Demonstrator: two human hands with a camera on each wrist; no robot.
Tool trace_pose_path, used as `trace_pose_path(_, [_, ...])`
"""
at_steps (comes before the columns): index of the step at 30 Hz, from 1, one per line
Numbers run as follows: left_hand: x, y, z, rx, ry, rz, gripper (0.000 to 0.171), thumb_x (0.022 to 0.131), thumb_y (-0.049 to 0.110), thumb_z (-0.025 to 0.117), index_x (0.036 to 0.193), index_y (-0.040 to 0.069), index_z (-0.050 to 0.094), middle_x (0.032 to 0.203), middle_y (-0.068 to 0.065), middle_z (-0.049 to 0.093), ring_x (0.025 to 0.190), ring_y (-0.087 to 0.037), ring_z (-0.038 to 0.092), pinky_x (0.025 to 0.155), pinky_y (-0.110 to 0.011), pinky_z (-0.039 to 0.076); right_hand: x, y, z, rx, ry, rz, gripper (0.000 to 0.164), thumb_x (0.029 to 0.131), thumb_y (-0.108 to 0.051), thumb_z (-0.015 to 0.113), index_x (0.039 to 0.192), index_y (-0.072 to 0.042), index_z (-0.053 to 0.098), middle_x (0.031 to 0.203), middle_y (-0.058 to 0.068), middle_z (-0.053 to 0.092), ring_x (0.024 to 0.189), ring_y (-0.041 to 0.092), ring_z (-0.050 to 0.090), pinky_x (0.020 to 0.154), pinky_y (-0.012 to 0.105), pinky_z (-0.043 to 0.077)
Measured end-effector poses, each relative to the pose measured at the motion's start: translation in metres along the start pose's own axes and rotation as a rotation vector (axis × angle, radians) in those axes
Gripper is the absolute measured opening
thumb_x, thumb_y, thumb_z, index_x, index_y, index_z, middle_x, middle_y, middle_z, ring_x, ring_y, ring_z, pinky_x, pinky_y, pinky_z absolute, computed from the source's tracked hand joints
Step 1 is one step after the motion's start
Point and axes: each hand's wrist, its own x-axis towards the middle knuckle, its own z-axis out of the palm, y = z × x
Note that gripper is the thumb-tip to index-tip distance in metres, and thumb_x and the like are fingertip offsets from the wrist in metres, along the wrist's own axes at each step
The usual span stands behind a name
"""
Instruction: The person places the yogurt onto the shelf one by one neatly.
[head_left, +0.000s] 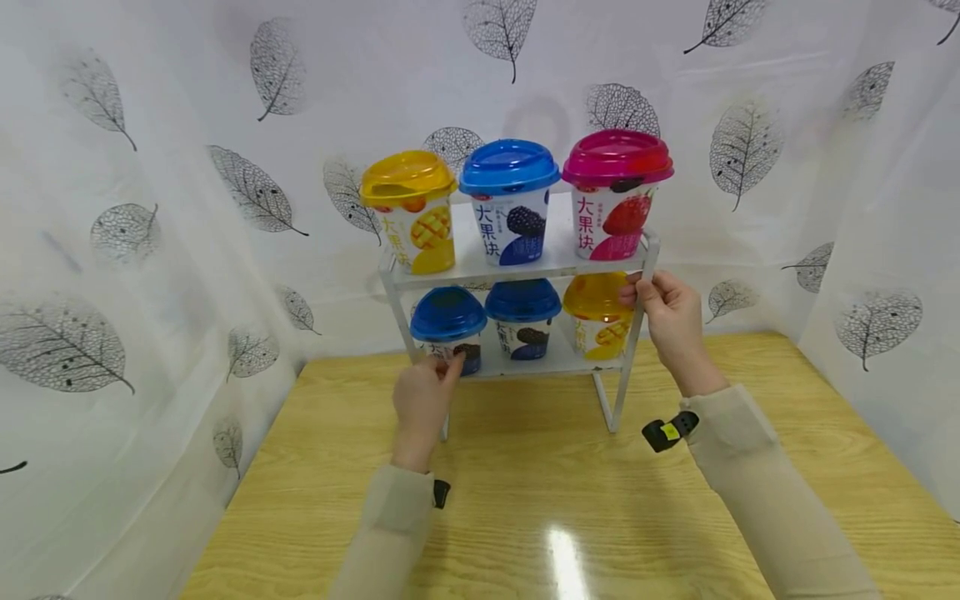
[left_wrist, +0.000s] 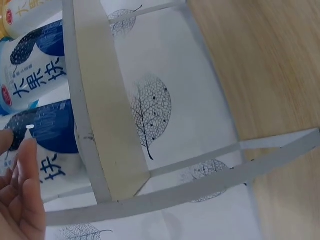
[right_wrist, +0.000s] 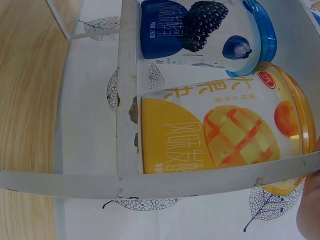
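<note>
A white two-tier rack [head_left: 517, 272] holds lidded fruit yogurt cups. My left hand [head_left: 424, 400] reaches to the lower shelf, its fingertips at the front of the blue-lidded blackberry yogurt cup [head_left: 448, 321] on the left. In the left wrist view, the thumb and a finger [left_wrist: 31, 165] show against that cup's printed side, not wrapped round it. My right hand [head_left: 671, 321] pinches the rack's right upright between thumb and fingers, beside the yellow-lidded mango yogurt cup [head_left: 600, 304]. Only part of this hand shows at the edge of the right wrist view, near the yellow lid.
Between the lower cups sits another blue-lidded cup [head_left: 522, 312]. On the top shelf stand yellow-lidded [head_left: 412, 217], blue-lidded [head_left: 510, 196] and pink-lidded [head_left: 617, 192] cups. The rack's legs rest on a wooden table [head_left: 525, 483]; a leaf-printed white curtain [head_left: 300, 183] hangs behind and at both sides.
</note>
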Motion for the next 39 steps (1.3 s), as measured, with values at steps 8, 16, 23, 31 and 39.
trace_pose_path(8, [0.001, 0.007, 0.011, 0.038, -0.008, 0.027, 0.036, 0.081, 0.032, 0.064, 0.060, 0.004, 0.062, 0.052, -0.005, 0.057, 0.041, -0.016, 0.049, 0.037, -0.025, 0.038, -0.001, 0.000, 0.001, -0.003, 0.004, 0.011, 0.030, 0.090, -0.011, 0.049, 0.091, 0.020, 0.051, 0.070, -0.004, 0.063, 0.065, 0.007, 0.060, 0.072, 0.016, 0.047])
trace_pose_path(16, [0.001, 0.007, 0.015, 0.026, 0.013, -0.020, 0.033, 0.081, 0.031, 0.065, 0.062, 0.004, 0.063, 0.053, -0.005, 0.059, 0.041, -0.017, 0.050, 0.036, -0.026, 0.038, -0.002, 0.001, 0.001, 0.001, 0.002, 0.016, 0.033, 0.090, -0.011, 0.049, 0.093, 0.022, 0.049, 0.070, -0.004, 0.063, 0.065, 0.007, 0.060, 0.072, 0.017, 0.047])
trace_pose_path(23, [0.002, 0.005, 0.016, 0.034, -0.006, -0.058, 0.033, 0.081, 0.034, 0.063, 0.063, 0.006, 0.064, 0.054, -0.004, 0.059, 0.042, -0.017, 0.051, 0.036, -0.026, 0.037, -0.003, 0.000, 0.002, 0.013, -0.002, 0.018, 0.030, 0.090, -0.011, 0.049, 0.091, 0.019, 0.051, 0.070, -0.003, 0.063, 0.065, 0.008, 0.060, 0.072, 0.017, 0.047])
trace_pose_path(31, [-0.004, 0.004, 0.020, -0.045, -0.059, -0.092, 0.030, 0.083, 0.034, 0.061, 0.068, 0.008, 0.062, 0.059, -0.003, 0.060, 0.047, -0.014, 0.052, 0.042, -0.024, 0.040, -0.004, 0.000, 0.003, 0.006, -0.005, 0.026, 0.030, 0.089, -0.011, 0.049, 0.091, 0.019, 0.051, 0.070, -0.003, 0.063, 0.065, 0.008, 0.060, 0.072, 0.017, 0.047])
trace_pose_path(39, [-0.014, 0.037, 0.032, -0.250, -0.151, 0.024, 0.035, 0.086, 0.028, 0.058, 0.102, -0.002, 0.058, 0.096, -0.014, 0.063, 0.084, -0.024, 0.061, 0.071, -0.032, 0.050, -0.001, -0.002, 0.002, -0.004, 0.008, 0.023, 0.030, 0.090, -0.011, 0.049, 0.092, 0.019, 0.052, 0.070, -0.003, 0.063, 0.065, 0.009, 0.059, 0.072, 0.016, 0.047])
